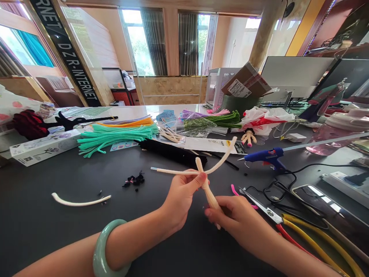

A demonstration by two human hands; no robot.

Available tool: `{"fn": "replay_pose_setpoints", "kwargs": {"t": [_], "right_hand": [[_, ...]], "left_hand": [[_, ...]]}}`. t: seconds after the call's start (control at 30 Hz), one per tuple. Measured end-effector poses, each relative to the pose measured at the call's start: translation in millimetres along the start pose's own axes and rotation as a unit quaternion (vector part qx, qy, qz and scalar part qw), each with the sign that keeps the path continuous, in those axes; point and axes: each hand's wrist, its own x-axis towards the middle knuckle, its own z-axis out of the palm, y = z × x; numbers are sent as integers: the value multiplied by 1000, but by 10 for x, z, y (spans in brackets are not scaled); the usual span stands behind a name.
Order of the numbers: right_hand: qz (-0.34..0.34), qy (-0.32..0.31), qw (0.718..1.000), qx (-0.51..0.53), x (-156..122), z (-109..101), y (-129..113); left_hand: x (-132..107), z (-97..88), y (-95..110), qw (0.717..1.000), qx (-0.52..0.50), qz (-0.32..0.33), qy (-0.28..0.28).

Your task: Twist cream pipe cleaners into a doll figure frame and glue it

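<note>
A doll-like figure of cream pipe cleaners [211,195] is held up over the dark table, its thicker body slanting down to the right. My left hand [184,192] pinches it at the crossing, where one thin stem runs left and another curves up to the right. The fingers of my right hand [230,211] are closed round the lower end of the body. A loose cream pipe cleaner [82,202] lies to the left. Scissors [273,217] with red and yellow handles rest open beside my right hand, near a pink pipe cleaner piece [235,190].
Bundles of turquoise [115,138], black [170,152] and green pipe cleaners [227,120] lie toward the back. On the right are a blue glue gun [263,156], its cable, a phone [331,209] and a pink bottle [325,134]. Black scraps [135,180] lie left of centre.
</note>
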Motion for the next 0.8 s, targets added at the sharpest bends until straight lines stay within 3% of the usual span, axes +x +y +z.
{"fn": "replay_pose_setpoints", "kwargs": {"t": [0.2, 0.5, 0.6, 0.8], "right_hand": [[-49, 55, 986, 147, 31, -52, 29], [-87, 78, 909, 400, 8, -75, -26], [-85, 78, 894, 432, 2, -75, -22], [-61, 58, 893, 443, 19, -56, 17]], "left_hand": [[-103, 67, 12, 991, -12, -83, -100], [-136, 96, 84, 986, -37, -63, -148], [-157, 116, 102, 985, -45, -62, -154], [-134, 102, 74, 982, -54, -58, -174]]}}
